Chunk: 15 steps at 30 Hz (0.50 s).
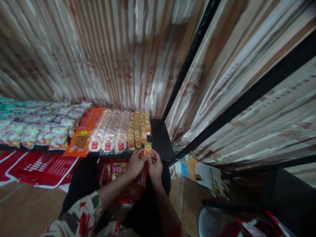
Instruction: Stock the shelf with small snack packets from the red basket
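Between them, my left hand (136, 162) and my right hand (155, 166) pinch a small yellow snack packet (147, 150) with a red and orange label. It is held upright at the front edge of the black shelf (160, 138). Just behind it are rows of matching yellow packets (137, 130). Left of those lie rows of round white crackers in clear wrappers (108, 144). Below my forearms, between my knees, a red basket (102, 172) contains more yellow packets, partly hidden by my arms.
Orange snack bags (85, 131) and white snack bags (44, 133) line the shelf's left side. Red baskets (44, 168) are below it. Black posts (190, 59) and a striped curtain (111, 49) stand behind. Printed papers (202, 174) lie at the right.
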Motion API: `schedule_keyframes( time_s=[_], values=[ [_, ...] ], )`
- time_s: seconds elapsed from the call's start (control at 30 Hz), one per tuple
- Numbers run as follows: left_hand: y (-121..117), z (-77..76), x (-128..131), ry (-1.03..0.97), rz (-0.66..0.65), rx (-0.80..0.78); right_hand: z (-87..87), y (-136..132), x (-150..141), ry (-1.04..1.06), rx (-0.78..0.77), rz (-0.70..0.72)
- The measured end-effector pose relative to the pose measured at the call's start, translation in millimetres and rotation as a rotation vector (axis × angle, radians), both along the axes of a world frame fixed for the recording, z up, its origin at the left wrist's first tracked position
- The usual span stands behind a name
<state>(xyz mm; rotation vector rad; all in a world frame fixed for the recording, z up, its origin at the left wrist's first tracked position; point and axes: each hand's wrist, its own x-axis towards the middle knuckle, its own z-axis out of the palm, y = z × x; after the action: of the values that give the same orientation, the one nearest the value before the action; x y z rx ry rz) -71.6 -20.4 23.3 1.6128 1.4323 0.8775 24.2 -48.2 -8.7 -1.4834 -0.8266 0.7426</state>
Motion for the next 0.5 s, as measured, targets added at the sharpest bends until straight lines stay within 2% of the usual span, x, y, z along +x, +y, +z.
schedule_keyframes(
  time_s=[0.17,0.5],
  values=[
    [17.4,14.3,6.9,0.010,-0.048,0.011,3.7,21.5,8.5,-0.020,0.036,-0.009],
    [36.5,7.2,45.1,-0.024,-0.065,-0.073,-6.8,63.2,45.1,-0.099,0.001,-0.036]
  ],
)
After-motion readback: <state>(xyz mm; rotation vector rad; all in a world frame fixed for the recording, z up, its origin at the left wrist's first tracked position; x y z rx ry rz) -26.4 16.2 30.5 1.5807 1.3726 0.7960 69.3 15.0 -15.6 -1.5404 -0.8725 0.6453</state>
